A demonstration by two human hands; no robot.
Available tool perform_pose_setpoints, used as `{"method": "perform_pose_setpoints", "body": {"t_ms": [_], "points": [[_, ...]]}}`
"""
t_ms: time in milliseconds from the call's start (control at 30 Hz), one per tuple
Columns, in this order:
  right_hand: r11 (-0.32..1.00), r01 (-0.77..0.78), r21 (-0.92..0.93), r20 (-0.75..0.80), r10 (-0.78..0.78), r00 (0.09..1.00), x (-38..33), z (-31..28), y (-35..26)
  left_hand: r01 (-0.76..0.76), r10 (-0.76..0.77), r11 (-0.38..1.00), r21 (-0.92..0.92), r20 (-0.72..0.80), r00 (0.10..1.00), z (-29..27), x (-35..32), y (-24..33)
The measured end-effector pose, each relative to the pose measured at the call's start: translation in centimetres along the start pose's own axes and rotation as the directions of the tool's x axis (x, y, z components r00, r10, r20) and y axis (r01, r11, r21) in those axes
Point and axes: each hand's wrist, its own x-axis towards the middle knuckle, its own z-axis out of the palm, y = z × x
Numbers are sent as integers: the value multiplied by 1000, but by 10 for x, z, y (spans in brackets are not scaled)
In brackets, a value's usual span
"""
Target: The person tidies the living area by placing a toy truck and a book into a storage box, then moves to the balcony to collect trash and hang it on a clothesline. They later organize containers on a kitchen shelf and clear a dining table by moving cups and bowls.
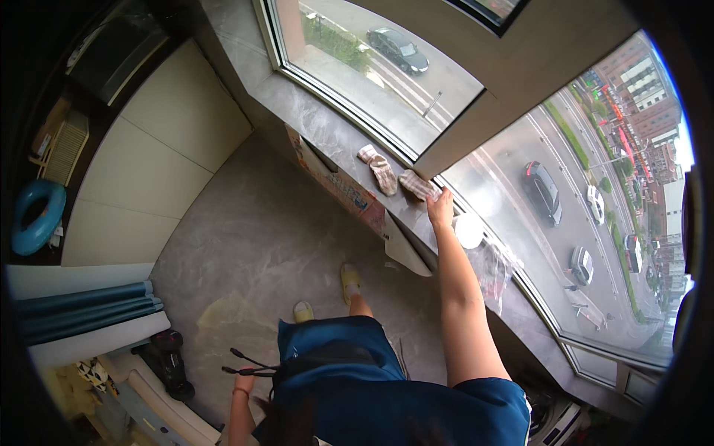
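Both of the 2 bare hands are in view. The right hand (pixel 442 208) reaches far forward of the body on a nearly straight arm, with the right wrist (pixel 444 224) just behind it, followed by the right forearm (pixel 451 260) and, farther back, the right upper arm (pixel 474 346). Its fingers point forward and leftward; how firmly they close cannot be told. Well behind and to the left of it, the left hand (pixel 244 381) hangs low beside the body, small and partly hidden, its finger pose unclear. The left forearm (pixel 239 421) runs back from that hand.
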Motion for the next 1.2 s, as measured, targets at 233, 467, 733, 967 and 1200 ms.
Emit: {"method": "perform_pose_setpoints", "body": {"t_ms": [233, 467, 733, 967, 1200], "points": [[980, -11, -198, 176, 46, 983, 42, 16, 8, 549, -537, 732, -402, 155, 829, 4, -73, 100], [973, 212, 87, -16, -211, 977, 27, -25, -32, 311, -286, 864, -396, 122, 950, 15, -16, 112], [478, -245, 844, 309, -60, 949, 63, 2, -86, 349, -386, 570, -744, 132, 913, 21, -14, 112], [990, -58, 129, 294, 17, 956, 74, 110, -58, 292, -333, 593, -750, 102, 937, 16, -20, 121], [996, -45, -73, 357, 68, 932, 69, 104, -72, 310, -386, 590, -746, 77, 919, 23, -25, 111]]}}
